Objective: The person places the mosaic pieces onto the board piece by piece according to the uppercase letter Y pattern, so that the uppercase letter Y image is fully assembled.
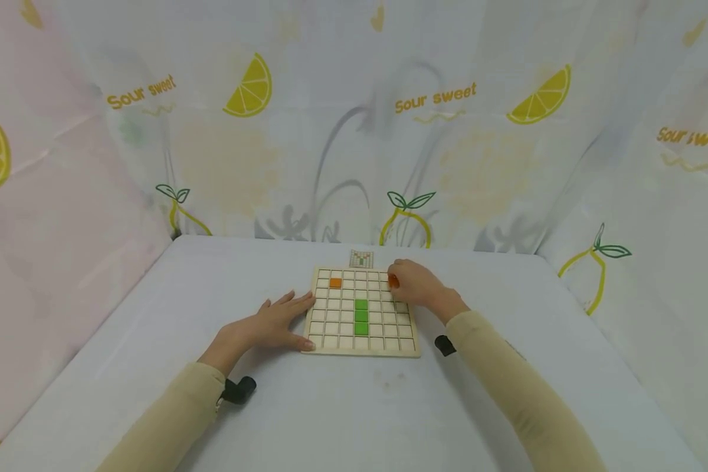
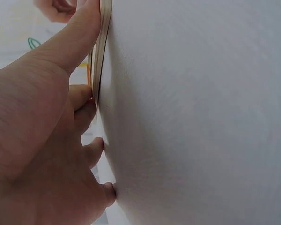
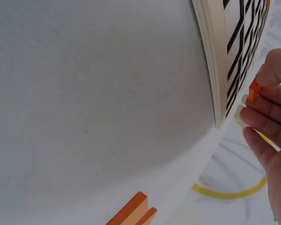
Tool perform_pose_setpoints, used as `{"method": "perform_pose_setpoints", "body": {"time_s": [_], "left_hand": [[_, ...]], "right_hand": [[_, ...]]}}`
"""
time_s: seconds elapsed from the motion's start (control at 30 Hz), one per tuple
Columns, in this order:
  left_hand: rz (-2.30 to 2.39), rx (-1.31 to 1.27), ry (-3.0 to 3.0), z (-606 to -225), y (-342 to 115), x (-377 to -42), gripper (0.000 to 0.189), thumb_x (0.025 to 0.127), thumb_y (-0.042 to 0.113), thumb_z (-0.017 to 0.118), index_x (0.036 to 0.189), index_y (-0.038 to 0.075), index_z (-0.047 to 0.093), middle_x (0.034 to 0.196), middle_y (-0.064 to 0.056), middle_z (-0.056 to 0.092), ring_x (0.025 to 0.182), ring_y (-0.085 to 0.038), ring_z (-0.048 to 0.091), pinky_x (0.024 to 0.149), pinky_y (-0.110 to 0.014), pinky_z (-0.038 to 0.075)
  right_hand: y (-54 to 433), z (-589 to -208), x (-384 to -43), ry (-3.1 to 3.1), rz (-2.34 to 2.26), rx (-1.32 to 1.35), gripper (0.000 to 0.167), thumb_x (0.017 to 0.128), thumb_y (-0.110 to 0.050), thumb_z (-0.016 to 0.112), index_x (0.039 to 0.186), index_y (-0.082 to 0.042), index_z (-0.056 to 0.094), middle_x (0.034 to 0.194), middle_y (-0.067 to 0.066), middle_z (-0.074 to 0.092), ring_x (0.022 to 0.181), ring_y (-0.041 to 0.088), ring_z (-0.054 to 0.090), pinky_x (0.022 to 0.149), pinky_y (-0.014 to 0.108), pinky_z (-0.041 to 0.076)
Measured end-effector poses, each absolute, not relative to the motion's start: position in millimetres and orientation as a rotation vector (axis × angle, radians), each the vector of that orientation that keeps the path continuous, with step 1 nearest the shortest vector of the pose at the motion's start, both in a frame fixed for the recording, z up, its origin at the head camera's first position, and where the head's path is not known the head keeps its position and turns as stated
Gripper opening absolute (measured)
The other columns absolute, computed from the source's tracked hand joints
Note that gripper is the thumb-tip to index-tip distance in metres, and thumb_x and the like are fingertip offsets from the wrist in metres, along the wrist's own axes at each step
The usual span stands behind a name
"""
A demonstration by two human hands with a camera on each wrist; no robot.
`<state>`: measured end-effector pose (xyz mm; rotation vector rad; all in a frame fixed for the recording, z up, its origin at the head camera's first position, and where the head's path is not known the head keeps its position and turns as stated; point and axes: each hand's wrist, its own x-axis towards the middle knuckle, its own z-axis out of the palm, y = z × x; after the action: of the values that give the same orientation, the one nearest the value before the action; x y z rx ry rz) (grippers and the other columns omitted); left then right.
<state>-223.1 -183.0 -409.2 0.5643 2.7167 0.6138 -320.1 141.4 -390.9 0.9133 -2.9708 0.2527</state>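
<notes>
A square wooden grid board (image 1: pixel 356 352) lies flat on the white table. One orange tile (image 1: pixel 335 283) sits in a cell at its upper left, and a column of green tiles (image 1: pixel 361 316) fills cells near the middle. My left hand (image 1: pixel 271 322) rests with fingers spread against the board's left edge, its thumb at the near left corner; the left wrist view shows the thumb on the board's side. Over the board's far right part, my right hand (image 1: pixel 415 283) pinches an orange square tile (image 3: pixel 255 89) between thumb and fingers, above the surface.
A small printed card (image 1: pixel 362 259) with a grid pattern lies just beyond the board's far edge. More orange tiles (image 3: pixel 133 211) lie on the table at the bottom of the right wrist view. A patterned curtain (image 1: pixel 342 131) encloses the table's back and sides.
</notes>
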Motion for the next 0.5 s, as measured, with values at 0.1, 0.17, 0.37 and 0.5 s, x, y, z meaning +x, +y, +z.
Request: {"method": "perform_pose_setpoints", "body": {"time_s": [0.1, 0.17, 0.37, 0.5], "left_hand": [[0.610, 0.564, 2.721, -410, -183, -223, 0.106, 0.078, 0.059, 0.076, 0.159, 0.017, 0.023, 0.167, -0.004, 0.020, 0.155, -0.039, 0.007, 0.118, -0.072, 0.002], [0.604, 0.566, 2.725, -410, -183, -224, 0.105, 0.078, 0.059, 0.076, 0.159, 0.017, 0.023, 0.167, -0.003, 0.020, 0.156, -0.039, 0.007, 0.118, -0.072, 0.002], [0.611, 0.564, 2.727, -410, -183, -223, 0.106, 0.078, 0.058, 0.076, 0.159, 0.016, 0.023, 0.167, -0.004, 0.020, 0.156, -0.039, 0.007, 0.117, -0.073, 0.002], [0.602, 0.564, 2.731, -411, -183, -222, 0.106, 0.078, 0.059, 0.075, 0.159, 0.016, 0.023, 0.167, -0.004, 0.020, 0.156, -0.038, 0.007, 0.117, -0.073, 0.002]], "right_hand": [[139, -391, -319, -2.949, 0.241, 0.926, 0.019, 0.085, -0.011, 0.064, 0.103, -0.006, 0.067, 0.093, 0.003, 0.061, 0.081, 0.018, 0.053, 0.075, 0.032, 0.048], [138, -390, -319, -2.944, 0.229, 0.932, 0.020, 0.086, -0.012, 0.065, 0.105, -0.006, 0.068, 0.094, 0.003, 0.061, 0.082, 0.018, 0.053, 0.076, 0.032, 0.049], [132, -389, -320, -2.948, 0.210, 0.957, 0.021, 0.087, -0.012, 0.066, 0.106, -0.007, 0.067, 0.096, 0.003, 0.062, 0.084, 0.017, 0.054, 0.077, 0.032, 0.049], [127, -389, -317, -2.957, 0.225, 0.966, 0.021, 0.086, -0.011, 0.066, 0.106, -0.007, 0.068, 0.096, 0.002, 0.062, 0.084, 0.016, 0.053, 0.077, 0.031, 0.049]]}}
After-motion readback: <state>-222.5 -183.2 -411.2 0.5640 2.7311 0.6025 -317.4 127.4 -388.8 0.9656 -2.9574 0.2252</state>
